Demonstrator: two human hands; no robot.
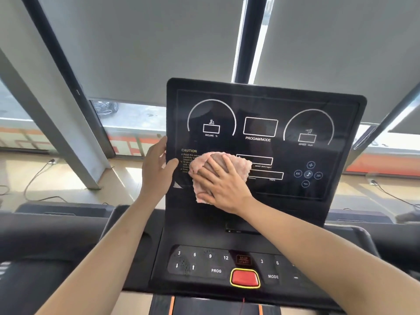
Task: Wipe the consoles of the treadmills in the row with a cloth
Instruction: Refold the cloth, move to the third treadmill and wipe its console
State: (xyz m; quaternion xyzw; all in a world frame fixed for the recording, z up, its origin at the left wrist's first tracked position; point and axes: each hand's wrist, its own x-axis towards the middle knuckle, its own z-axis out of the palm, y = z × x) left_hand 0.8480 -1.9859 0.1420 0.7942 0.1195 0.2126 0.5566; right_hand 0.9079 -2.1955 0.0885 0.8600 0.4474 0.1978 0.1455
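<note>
The right hand [223,186], fingers spread, presses a pink cloth [238,165] flat on the console [261,105]. At the cloth's nine o'clock, the left hand [156,169] grips the console's edge.

Console panel [261,105]: smooth, glossy black plastic. Cloth [238,165]: pink, fuzzy, rough-napped fabric at the panel's 8 o'clock. Stop button [245,277]: glossy red plastic, at 6 o'clock below.

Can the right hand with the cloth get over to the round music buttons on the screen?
Probably yes. The right hand presses the pink cloth flat on the console panel, and only bare panel lies between it and the music buttons.
</note>
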